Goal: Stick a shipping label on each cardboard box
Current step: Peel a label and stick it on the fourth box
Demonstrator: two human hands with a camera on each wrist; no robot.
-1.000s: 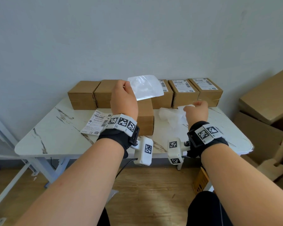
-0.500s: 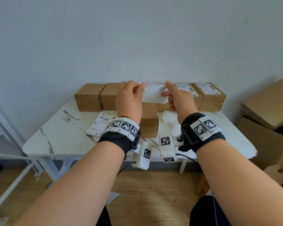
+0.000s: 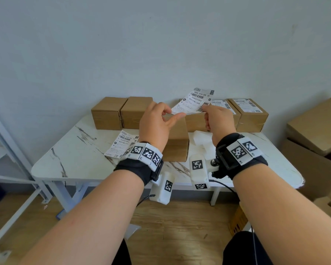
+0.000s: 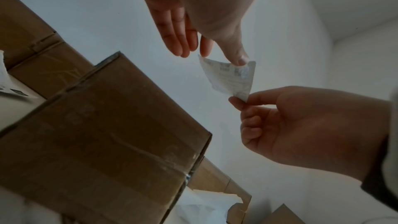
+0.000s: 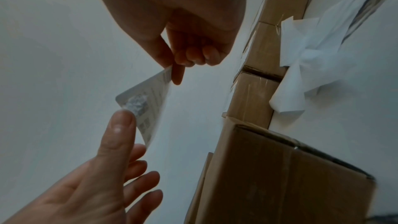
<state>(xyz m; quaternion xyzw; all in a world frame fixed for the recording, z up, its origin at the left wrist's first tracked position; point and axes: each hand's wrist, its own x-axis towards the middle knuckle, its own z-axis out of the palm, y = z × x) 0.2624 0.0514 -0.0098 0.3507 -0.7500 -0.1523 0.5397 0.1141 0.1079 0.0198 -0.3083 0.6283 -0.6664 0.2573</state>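
From the head view, both hands are raised over the marble-topped table (image 3: 69,155), holding one shipping label (image 3: 194,101) printed side up between them. The left hand (image 3: 157,125) pinches its near-left corner with thumb and forefinger, the other fingers loosely spread; the right hand (image 3: 219,119) pinches the right edge, its remaining fingers curled in. Just below the label stands a plain cardboard box (image 3: 177,144) – nothing stuck on its top. Along the wall runs a row of boxes: two bare ones (image 3: 122,111) on the left, labelled ones (image 3: 250,113) on the right. Spare labels (image 3: 121,146) lie flat on the table left of the near box, and crumpled white backing paper (image 3: 203,140) lies to its right.

From the left wrist, the label (image 4: 230,77) is seen from below, the thumb (image 4: 235,54) on one corner and the right hand (image 4: 301,125) gripping the opposite tip.

From the right wrist, the label (image 5: 146,101) hangs between the two pinches – dim here, so the print is unreadable – with the near box (image 5: 280,176) and backing paper (image 5: 305,67) alongside.
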